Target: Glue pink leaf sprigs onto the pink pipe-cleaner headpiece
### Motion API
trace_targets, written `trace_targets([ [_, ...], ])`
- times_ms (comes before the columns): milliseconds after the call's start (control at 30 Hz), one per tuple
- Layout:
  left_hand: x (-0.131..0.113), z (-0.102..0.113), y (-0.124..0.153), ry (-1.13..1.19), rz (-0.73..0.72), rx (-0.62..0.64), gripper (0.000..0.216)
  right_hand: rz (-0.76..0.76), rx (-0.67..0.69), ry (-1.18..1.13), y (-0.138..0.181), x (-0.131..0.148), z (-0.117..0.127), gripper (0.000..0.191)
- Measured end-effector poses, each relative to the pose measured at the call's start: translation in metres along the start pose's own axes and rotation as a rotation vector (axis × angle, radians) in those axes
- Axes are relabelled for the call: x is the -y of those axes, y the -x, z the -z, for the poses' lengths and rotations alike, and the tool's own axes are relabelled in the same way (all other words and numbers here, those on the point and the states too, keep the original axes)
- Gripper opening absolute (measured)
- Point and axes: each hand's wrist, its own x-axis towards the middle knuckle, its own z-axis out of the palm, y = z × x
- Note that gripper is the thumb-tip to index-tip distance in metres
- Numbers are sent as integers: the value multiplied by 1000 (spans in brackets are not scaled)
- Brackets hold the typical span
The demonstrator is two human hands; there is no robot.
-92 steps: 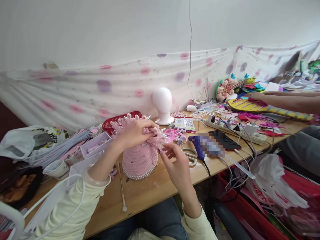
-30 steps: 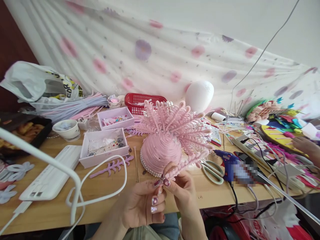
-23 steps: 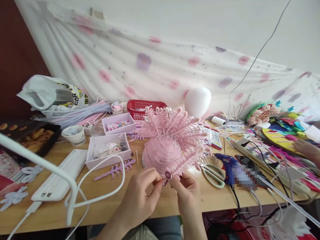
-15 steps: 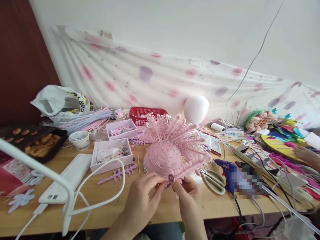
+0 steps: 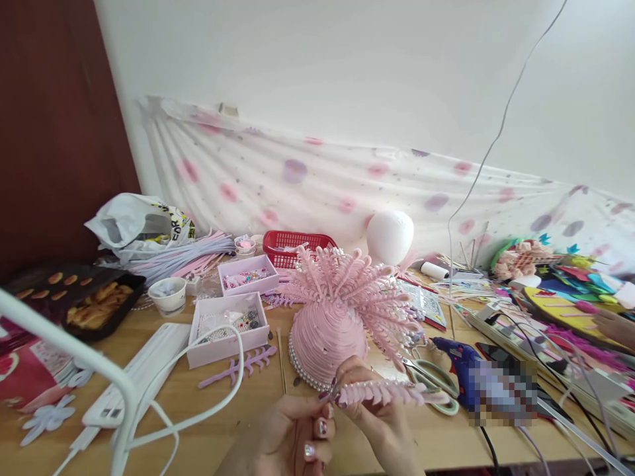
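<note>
A leaf-shaped strip of pink fuzzy pipe cleaner (image 5: 384,393) lies across the fingers of my right hand (image 5: 374,430), its stem end pinched between thumb and fingers. My left hand (image 5: 292,433) has its thumb and forefinger closed at that same end, its other fingers curled with the painted nails up. Just behind my hands stands a pink domed headpiece (image 5: 325,337), edged with white beads and topped by a fan of similar fuzzy strips (image 5: 342,281). Green-handled scissors (image 5: 436,377) lie to the right of the held strip.
A blue glue gun (image 5: 464,370) with a pixelated part lies at right. Pale boxes of beads (image 5: 228,347), a purple strip (image 5: 241,367) and a white power bank (image 5: 136,370) are at left. A white cable (image 5: 233,396) loops in front. Another person's hand (image 5: 615,327) shows far right.
Both hands have come down and nearer, away from the headpiece. The pink strip has swung from slanting upward to nearly level. The camera view has tilted up slightly.
</note>
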Motion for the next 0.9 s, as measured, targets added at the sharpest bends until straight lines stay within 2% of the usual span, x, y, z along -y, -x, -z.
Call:
trace_targets([
  [100, 5, -1, -9, -165, -144, -123, 22, -19, -33, -60, 0, 1, -3, 22],
  [167, 8, -5, -10, -400, -325, -185, 27, -61, -71, -129, 1, -1, -7, 22],
  [333, 6, -13, 5, -1424, -1027, -344, 26, -121, -246, -240, 6, -7, -17, 25],
  [400, 3, -13, 9, -1726, -1172, -368, 29, -128, -319, -241, 7, -10, -21, 28],
  [500, -1, -13, 7, -1921, -1215, -401, 34, -135, -419, -235, 5, -14, -26, 31],
  [633, -7, -19, 3, -1886, -1144, -440, 30, -107, -509, -181, 2, -20, -28, 35],
  [767, -17, -34, 14, -1718, -986, -474, 23, -41, -402, -27, 2, -17, -17, 29],
  [900, -32, -49, 20, -1511, -831, -422, 55, 47, -244, 207, 2, -7, -5, 20],
])
